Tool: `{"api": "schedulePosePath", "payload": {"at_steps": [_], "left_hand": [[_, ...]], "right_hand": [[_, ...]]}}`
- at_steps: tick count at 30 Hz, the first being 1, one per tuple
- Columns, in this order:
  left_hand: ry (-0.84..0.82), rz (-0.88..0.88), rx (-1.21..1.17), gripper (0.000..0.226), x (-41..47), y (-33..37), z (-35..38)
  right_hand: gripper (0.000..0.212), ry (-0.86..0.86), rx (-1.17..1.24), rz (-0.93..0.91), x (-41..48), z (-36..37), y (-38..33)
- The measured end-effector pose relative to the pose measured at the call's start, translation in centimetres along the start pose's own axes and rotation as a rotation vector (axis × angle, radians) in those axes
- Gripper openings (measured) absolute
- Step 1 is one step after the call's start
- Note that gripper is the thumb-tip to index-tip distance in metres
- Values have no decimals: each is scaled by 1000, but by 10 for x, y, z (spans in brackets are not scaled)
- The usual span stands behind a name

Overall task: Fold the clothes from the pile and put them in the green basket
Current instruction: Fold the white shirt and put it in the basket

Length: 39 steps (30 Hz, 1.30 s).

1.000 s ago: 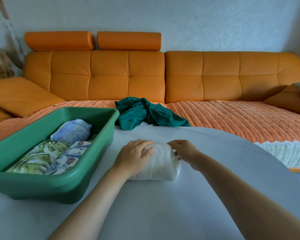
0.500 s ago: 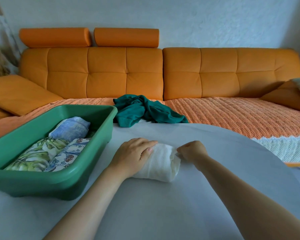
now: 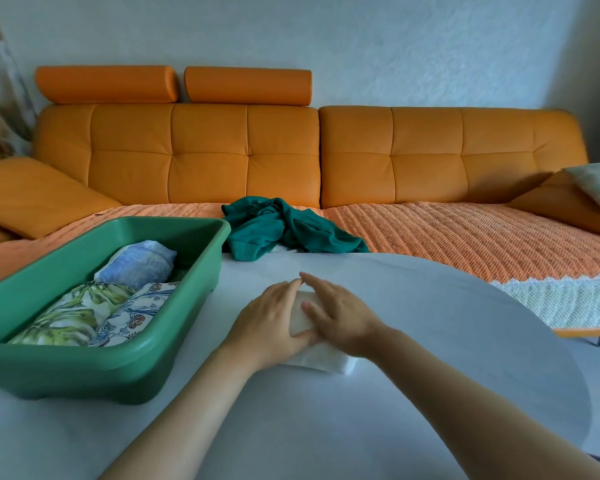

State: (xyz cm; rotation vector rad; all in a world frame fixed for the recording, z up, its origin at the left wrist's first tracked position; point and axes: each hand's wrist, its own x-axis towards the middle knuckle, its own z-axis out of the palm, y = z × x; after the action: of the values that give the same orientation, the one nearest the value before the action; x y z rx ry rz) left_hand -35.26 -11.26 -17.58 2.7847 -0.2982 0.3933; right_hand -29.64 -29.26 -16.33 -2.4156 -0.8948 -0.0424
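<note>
Both hands are down on the worktop point(image 3: 430, 306), right of the green basket point(image 3: 118, 374). The left hand point(image 3: 271, 327) and right hand point(image 3: 340, 323) lie flat with fingers straight, tips meeting, pressing on a small white folded garment point(image 3: 323, 358). Neither is curled round it; this is a press, not a lift. It looks like the last smoothing of the fold, and the bundle sits apart from the basket, not yet in.

Inside the basket, three folded pieces are already packed: a leaf-print one point(image 3: 63, 320) nearest, a blue floral one point(image 3: 132, 317) just beside it, and a pale blue one point(image 3: 142, 261) at the far end. There is room left along the basket's right wall.

Beyond the basket's far right corner, a crumpled teal garment point(image 3: 281, 230) waits unfolded at the worktop's far edge, with a sliver of white under it that could be another piece; I can't tell. Behind that runs the orange sofa point(image 3: 246, 161). So three are in, one is folded and one or more remain.
</note>
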Motion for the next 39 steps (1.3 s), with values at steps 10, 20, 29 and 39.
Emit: {"api": "schedulePosePath", "payload": {"at_steps": [10,20,29,39], "left_hand": [[-76,-258,-586,43,-8,-23,8],[-70,-401,-259,44,-1,-15,7],[187,-458,189,37,-1,11,-3],[36,-513,-570,48,5,-17,8]], "right_hand": [[45,-10,36,117,-19,9,24],[58,-79,-217,-81,-29,1,11],[94,16,-487,202,-35,26,-15],[112,13,-633,-161,-49,25,-16]]}}
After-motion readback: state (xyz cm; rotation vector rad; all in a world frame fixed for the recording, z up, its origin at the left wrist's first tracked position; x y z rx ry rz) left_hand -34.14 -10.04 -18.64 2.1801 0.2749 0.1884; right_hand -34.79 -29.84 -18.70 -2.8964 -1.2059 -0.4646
